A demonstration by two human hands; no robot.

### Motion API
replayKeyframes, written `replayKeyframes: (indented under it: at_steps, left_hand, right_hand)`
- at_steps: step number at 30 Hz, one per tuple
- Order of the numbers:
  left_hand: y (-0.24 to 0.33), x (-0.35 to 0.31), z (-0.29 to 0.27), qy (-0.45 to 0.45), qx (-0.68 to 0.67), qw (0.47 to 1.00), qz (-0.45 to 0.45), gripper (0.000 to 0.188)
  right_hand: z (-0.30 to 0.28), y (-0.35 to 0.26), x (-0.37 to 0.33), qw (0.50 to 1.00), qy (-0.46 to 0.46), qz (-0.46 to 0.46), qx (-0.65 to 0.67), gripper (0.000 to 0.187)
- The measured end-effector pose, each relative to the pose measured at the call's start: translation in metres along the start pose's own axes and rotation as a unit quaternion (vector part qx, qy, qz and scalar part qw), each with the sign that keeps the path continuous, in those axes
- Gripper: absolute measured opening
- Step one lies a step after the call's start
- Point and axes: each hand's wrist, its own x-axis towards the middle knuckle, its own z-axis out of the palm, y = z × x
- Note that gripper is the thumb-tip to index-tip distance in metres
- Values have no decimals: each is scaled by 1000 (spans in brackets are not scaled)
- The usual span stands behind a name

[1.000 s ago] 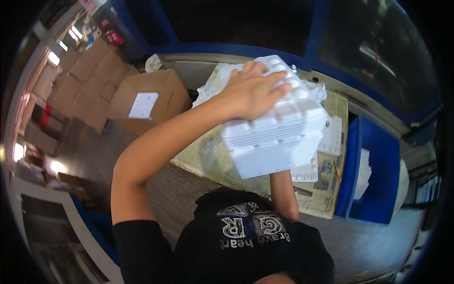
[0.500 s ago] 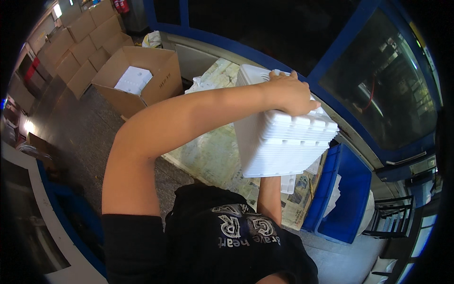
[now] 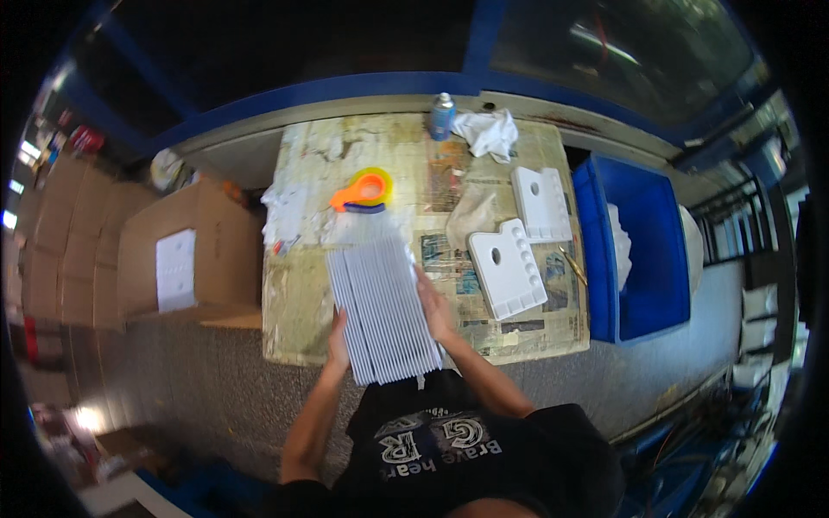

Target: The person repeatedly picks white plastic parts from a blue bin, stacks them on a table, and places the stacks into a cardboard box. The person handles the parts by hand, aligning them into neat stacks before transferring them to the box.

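Both sides of the white stack (image 3: 386, 311) are clamped — left hand (image 3: 338, 341) on one, right hand (image 3: 436, 311) on the other — partly over the tabletop (image 3: 298, 319).

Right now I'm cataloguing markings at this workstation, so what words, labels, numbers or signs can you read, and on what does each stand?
Black shirt: large pale lettering, partly legible; I won't copy its wording.
Spray can: label too small to read.
Newspaper: print too small and blurred.
Cardboard box: faint marking, unreadable.
Stack of white trays: no lettering I can make out.
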Motion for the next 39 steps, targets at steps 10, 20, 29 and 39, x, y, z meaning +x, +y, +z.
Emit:
replayKeyframes:
  at_steps: [10,20,29,39]
  left_hand:
    - [-94,13,-81,19,67,995,-65,84]
    - [-171,18,-103,-16,116,990,-77,50]
    - [-88,38,118,118,487,861,84,63]
    - [-143,101,313,265,649,712,39,66]
  right_hand:
    - [-4,89,0,987,-76,140,-1,53]
    - [-20,47,-44,982,-88,160,-39,98]
    - [-139,42,-41,963,-37,226,139,85]
    - [-289,135,53,936,-42,318,147,77]
